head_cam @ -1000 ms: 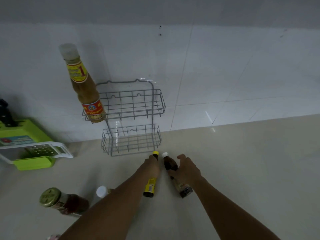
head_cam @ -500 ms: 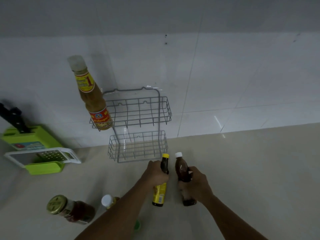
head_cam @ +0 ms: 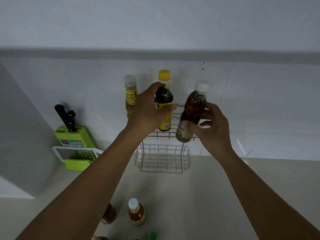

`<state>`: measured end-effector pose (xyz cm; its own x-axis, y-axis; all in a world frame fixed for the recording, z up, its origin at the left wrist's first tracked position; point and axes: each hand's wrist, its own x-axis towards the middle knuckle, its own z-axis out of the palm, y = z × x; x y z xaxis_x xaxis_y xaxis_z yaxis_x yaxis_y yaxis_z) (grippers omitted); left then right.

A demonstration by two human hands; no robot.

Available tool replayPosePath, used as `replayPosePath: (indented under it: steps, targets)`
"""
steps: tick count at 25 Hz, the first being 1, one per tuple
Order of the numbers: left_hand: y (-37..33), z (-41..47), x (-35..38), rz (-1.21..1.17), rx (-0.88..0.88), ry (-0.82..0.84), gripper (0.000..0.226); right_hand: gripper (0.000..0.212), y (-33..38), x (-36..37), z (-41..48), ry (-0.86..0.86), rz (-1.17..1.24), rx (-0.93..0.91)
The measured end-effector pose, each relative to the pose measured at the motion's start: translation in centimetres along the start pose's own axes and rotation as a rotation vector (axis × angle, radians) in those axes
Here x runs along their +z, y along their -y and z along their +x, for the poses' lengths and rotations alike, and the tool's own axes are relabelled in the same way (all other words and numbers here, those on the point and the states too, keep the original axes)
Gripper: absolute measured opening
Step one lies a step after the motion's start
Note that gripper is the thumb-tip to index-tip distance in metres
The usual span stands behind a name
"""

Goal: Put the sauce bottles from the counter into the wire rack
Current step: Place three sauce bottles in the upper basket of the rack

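Both hands hold a bottle each. His left hand (head_cam: 149,110) wraps the yellow-capped dark bottle (head_cam: 164,103) upright at the upper basket (head_cam: 166,134) of the wire rack (head_cam: 162,158), beside the clear-capped bottle (head_cam: 130,94) already standing at that basket's left end. His right hand (head_cam: 213,125) grips the white-capped brown bottle (head_cam: 192,111), tilted, over the basket's right end. Whether either base has seated on the wire I cannot tell. Let go early or off the grid and a bottle could tip over the low rail. Another white-capped bottle (head_cam: 136,212) and a dark jar (head_cam: 109,213) wait near the counter's (head_cam: 199,196) front edge.
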<state>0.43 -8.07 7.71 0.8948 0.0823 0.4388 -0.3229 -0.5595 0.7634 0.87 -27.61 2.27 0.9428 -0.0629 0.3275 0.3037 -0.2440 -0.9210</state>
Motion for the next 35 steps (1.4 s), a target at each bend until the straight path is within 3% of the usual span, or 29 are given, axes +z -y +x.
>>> replayPosePath:
  steps: [6,14,18,21,29,35]
  targets:
    - [3.4,2.2,2.4,0.106,0.004,-0.057,0.053,0.074,-0.2,3.4,4.2,0.107,-0.016,-0.002]
    - [5.5,0.7,3.8,0.088,-0.095,0.060,0.073,0.074,-3.1,3.8,5.4,0.286,-0.091,0.071]
    - [4.0,1.2,1.7,0.116,-0.077,0.080,0.053,0.066,-2.0,3.3,6.2,0.384,-0.168,0.057]
    - [3.3,2.5,-0.4,0.109,-0.091,0.113,0.035,0.065,-0.7,3.3,6.5,0.350,-0.267,0.018]
    - [2.4,2.2,-2.7,0.416,-0.037,0.017,0.020,0.056,0.9,4.3,7.2,0.414,-0.339,-0.038]
    - [2.2,2.1,-3.2,0.448,-0.051,-0.003,0.008,0.058,1.5,5.6,6.9,0.459,-0.319,-0.050]
